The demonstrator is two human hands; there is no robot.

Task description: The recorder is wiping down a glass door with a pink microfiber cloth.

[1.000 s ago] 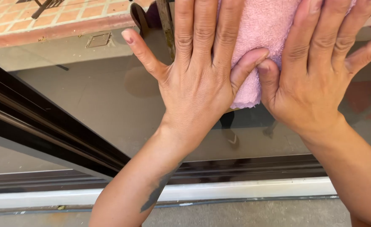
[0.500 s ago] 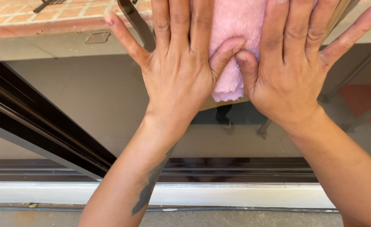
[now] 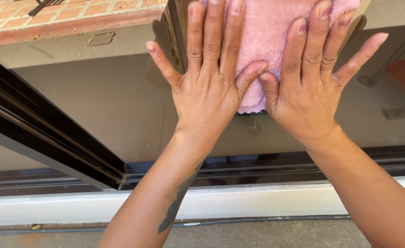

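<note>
A pink terry cloth (image 3: 267, 41) lies flat against a glass door pane (image 3: 97, 105). My left hand (image 3: 207, 87) presses on the cloth's left part with fingers spread and pointing up. My right hand (image 3: 308, 87) presses on its right part, fingers spread too. The two thumbs meet over the cloth's lower edge. The top of the cloth runs out of the picture.
A dark door frame (image 3: 51, 138) slants down from the left to the bottom track (image 3: 267, 165). Below it runs a white sill (image 3: 257, 202), then grey concrete ground (image 3: 257, 234). The glass reflects a brick paving strip (image 3: 64, 18) at the top left.
Both hands and the cloth have slid left and a little down across the glass, and the fingers now show more fully in the picture.
</note>
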